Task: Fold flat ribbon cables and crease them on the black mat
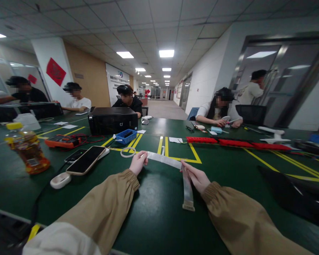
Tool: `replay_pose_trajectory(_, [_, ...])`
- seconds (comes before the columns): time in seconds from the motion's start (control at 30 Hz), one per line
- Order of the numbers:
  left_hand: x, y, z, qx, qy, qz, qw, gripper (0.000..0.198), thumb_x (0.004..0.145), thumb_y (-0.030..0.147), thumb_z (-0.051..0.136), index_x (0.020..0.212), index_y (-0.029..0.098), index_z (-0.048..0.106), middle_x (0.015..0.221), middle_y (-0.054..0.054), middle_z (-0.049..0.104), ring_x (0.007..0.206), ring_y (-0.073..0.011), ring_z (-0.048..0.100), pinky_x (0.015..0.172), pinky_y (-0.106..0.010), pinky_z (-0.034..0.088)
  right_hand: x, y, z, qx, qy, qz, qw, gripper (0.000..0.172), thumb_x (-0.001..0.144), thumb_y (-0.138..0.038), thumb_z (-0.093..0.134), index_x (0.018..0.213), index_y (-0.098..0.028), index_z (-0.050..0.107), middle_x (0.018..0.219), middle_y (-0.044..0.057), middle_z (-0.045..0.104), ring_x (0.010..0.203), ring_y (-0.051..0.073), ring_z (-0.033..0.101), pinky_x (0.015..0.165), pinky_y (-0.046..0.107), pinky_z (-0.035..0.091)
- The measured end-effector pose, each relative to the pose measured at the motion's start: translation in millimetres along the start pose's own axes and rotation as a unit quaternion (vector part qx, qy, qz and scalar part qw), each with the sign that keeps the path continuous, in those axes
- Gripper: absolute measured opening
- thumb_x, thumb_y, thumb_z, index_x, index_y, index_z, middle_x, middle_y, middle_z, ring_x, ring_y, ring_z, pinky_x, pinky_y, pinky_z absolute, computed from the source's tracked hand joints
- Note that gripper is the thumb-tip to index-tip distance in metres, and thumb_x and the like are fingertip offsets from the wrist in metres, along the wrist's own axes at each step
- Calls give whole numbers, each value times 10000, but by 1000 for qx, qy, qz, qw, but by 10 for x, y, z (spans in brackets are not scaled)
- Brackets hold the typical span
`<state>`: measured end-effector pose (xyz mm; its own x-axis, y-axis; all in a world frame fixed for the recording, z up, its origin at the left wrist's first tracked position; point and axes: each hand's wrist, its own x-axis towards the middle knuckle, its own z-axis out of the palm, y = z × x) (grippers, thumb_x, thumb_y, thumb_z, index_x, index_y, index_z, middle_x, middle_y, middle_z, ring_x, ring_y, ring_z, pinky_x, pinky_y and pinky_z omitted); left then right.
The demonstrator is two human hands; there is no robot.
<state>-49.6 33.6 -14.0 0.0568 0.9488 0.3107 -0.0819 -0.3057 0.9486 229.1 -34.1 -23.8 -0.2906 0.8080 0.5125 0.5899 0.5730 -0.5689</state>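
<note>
A flat grey ribbon cable is stretched between my two hands above the green table. My left hand pinches its left end. My right hand is closed on the cable where it bends, and the loose end with its connector hangs down to the table surface. Both arms wear tan sleeves.
A phone lies to my left on a white pad, beside a drink bottle, an orange multimeter, a blue tray, a tape ring and a black computer case. Red power strips lie at right. Several people sit around the table.
</note>
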Motion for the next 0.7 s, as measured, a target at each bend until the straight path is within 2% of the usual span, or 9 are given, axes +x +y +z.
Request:
replay_pose_trajectory(0.07, [-8,11,5,0,-1,0,1000,350,689,466,567,765,124,556,460,54,467,403,-60,416,428,-180,298,-10,-9,-9,11,-12,33,999,487,898,-307,274,1322,-146,454,938,63,628,648,126,576,625,252,508])
replay_pose_trajectory(0.13, [-16,23,10,0,-3,0,1000,356,688,469,566,767,122,556,461,52,470,405,-60,418,430,-180,300,-14,-25,-25,15,-11,53,998,483,894,-306,278,1306,-145,474,857,50,631,557,109,525,555,234,478])
replay_pose_trajectory(0.37, [-8,13,25,13,-16,-10,1000,405,666,519,561,762,125,548,462,51,476,395,-64,417,416,-180,297,-1,-73,-31,36,-2,50,998,467,878,-348,321,1234,-129,532,702,30,609,608,135,555,575,233,456])
replay_pose_trajectory(0.47, [9,-28,27,30,-25,-10,999,405,686,529,538,774,133,541,470,51,475,399,-70,417,425,-185,304,7,-59,-11,6,12,31,999,458,869,-418,377,1176,-136,567,674,26,592,578,138,547,551,238,446])
replay_pose_trajectory(0.57, [-4,-46,15,53,-40,-7,998,370,735,506,510,782,141,546,504,37,494,443,-89,444,458,-200,334,8,-26,0,-26,20,22,999,446,864,-413,381,1152,-134,576,685,33,599,581,147,554,542,249,443])
replay_pose_trajectory(0.63, [-41,-25,5,124,-55,36,990,312,777,449,498,800,145,568,606,4,548,562,-118,506,544,-226,391,4,-11,2,-37,31,26,998,424,866,-409,381,1130,-145,582,715,37,614,617,157,571,558,253,447])
replay_pose_trajectory(0.67, [-68,-5,3,191,-69,80,976,277,800,409,488,827,150,582,699,-17,577,660,-138,535,618,-246,417,3,-9,4,-41,36,28,998,401,866,-411,388,1093,-151,592,722,37,617,631,160,576,568,254,448])
replay_pose_trajectory(0.7, [-98,18,5,273,-84,134,949,244,810,369,489,869,156,591,807,-36,592,767,-159,547,700,-270,428,2,-8,5,-43,39,30,998,371,865,-409,395,1044,-157,600,726,36,619,640,160,578,579,254,449])
